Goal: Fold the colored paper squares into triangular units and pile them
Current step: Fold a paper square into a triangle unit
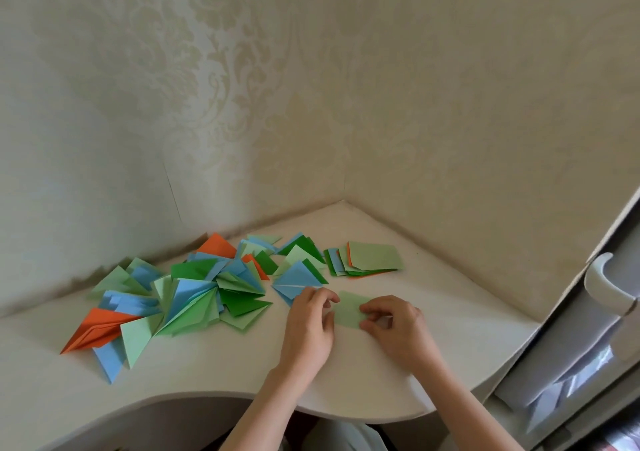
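Note:
A light green paper [349, 308], folded to a narrow rectangle, lies on the white table [398, 364] between my hands. My left hand [308, 329] pinches its left end, and my right hand [398, 326] pinches its right end. Behind them sits a small stack of flat paper squares [372, 258], light green on top with blue, green and orange edges showing. To the left spreads a loose pile of folded triangular units [194, 294] in green, light green, blue and orange. A blue unit [294, 279] lies just beyond my left fingers.
The table fits into a corner of two wallpapered walls [311, 104]. Its front edge curves inward near my body. At the right stands a white door or cabinet with a handle [606, 288], close to the table's right edge.

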Demonstrator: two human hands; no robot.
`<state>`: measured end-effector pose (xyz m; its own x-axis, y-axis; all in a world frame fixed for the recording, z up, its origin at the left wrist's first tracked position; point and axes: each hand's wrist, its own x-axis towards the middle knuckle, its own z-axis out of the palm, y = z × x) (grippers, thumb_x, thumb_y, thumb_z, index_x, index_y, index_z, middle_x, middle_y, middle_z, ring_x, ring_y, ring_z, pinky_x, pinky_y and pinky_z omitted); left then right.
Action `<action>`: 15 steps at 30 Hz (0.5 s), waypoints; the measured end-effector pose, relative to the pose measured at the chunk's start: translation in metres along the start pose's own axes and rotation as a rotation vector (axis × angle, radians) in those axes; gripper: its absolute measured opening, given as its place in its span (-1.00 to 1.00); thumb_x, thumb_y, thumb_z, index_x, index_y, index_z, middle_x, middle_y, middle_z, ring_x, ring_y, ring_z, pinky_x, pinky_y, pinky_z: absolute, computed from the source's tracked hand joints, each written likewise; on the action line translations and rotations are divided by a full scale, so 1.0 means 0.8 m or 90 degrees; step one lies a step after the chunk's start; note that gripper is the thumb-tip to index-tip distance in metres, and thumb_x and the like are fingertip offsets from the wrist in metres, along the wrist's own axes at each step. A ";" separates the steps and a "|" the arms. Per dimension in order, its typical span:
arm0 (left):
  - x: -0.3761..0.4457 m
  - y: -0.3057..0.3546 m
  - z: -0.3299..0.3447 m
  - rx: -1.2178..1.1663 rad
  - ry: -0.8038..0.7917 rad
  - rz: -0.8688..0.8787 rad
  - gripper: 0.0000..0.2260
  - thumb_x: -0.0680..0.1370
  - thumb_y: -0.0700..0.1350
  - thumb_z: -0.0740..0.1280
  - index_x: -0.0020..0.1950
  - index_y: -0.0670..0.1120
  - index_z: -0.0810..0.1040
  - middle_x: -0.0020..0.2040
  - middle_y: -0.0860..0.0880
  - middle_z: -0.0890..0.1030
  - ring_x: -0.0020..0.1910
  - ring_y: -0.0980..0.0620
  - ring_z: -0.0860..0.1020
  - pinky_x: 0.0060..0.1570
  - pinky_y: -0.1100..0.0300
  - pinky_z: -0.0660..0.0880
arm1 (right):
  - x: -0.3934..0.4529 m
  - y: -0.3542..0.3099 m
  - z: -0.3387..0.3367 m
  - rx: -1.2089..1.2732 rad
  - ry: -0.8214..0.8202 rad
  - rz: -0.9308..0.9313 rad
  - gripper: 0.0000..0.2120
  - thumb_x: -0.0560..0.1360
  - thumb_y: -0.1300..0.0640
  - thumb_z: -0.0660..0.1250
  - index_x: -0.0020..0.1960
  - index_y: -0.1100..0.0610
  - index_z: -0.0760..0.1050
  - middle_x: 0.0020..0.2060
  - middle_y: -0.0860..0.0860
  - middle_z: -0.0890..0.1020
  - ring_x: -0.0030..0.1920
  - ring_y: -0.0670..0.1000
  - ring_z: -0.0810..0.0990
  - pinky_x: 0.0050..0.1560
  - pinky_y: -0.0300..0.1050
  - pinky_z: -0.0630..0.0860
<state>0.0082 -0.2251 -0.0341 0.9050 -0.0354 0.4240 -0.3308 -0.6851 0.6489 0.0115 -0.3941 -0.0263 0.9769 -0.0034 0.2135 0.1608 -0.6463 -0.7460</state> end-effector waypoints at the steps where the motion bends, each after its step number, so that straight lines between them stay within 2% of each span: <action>1: -0.003 0.004 0.000 0.013 0.010 0.024 -0.81 0.50 -0.31 0.32 0.06 -0.10 0.56 -0.01 0.01 0.52 0.03 0.06 0.46 0.04 0.23 0.44 | 0.000 0.000 0.001 0.006 0.003 0.001 -0.81 0.34 0.24 0.52 -0.06 0.12 0.66 -0.16 -0.05 0.62 -0.22 -0.25 0.54 -0.19 -0.56 0.35; 4: -0.016 0.023 0.008 0.057 0.012 0.076 -0.79 0.52 -0.28 0.30 0.13 -0.10 0.54 0.07 0.00 0.53 0.10 0.05 0.43 0.11 0.20 0.43 | -0.002 0.000 0.001 0.012 0.003 0.001 -0.82 0.36 0.26 0.50 -0.04 0.15 0.66 -0.13 -0.03 0.62 -0.21 -0.26 0.54 -0.19 -0.57 0.35; 6: -0.023 0.034 0.018 0.097 -0.026 0.063 -0.76 0.57 -0.19 0.25 0.23 -0.07 0.48 0.15 0.02 0.51 0.15 0.05 0.39 0.16 0.21 0.39 | -0.004 0.001 0.001 0.001 -0.002 -0.007 -0.81 0.38 0.27 0.47 -0.02 0.13 0.66 -0.11 -0.03 0.63 -0.20 -0.27 0.54 -0.17 -0.57 0.35; 9: -0.025 0.040 0.027 0.171 -0.039 0.054 -0.75 0.61 -0.09 0.18 0.27 -0.05 0.44 0.18 0.01 0.51 0.15 0.02 0.38 0.19 0.18 0.36 | -0.007 0.000 -0.001 -0.013 -0.022 -0.016 -0.79 0.44 0.25 0.40 0.05 0.06 0.63 -0.05 -0.08 0.61 -0.14 -0.27 0.53 -0.13 -0.57 0.35; 12: -0.023 0.041 0.024 0.218 -0.039 0.053 -0.64 0.58 0.11 0.18 0.29 -0.04 0.42 0.18 0.02 0.51 0.15 0.01 0.39 0.17 0.16 0.38 | -0.009 -0.002 -0.009 0.056 -0.009 0.000 -0.64 0.48 0.32 0.26 0.07 -0.11 0.56 0.02 -0.19 0.59 -0.05 -0.27 0.52 -0.12 -0.53 0.38; 15: -0.019 0.031 0.016 0.238 -0.053 0.051 -0.50 0.49 0.27 0.22 0.30 -0.01 0.42 0.18 0.07 0.49 0.18 0.02 0.40 0.16 0.15 0.38 | -0.014 0.007 -0.021 0.048 0.039 -0.035 -0.45 0.36 0.44 0.21 0.04 -0.18 0.51 0.03 -0.25 0.55 0.00 -0.23 0.48 -0.12 -0.50 0.35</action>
<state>-0.0103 -0.2510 -0.0322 0.9038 -0.1485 0.4014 -0.2953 -0.8952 0.3339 -0.0006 -0.4106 -0.0225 0.9562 -0.0180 0.2923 0.2264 -0.5877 -0.7768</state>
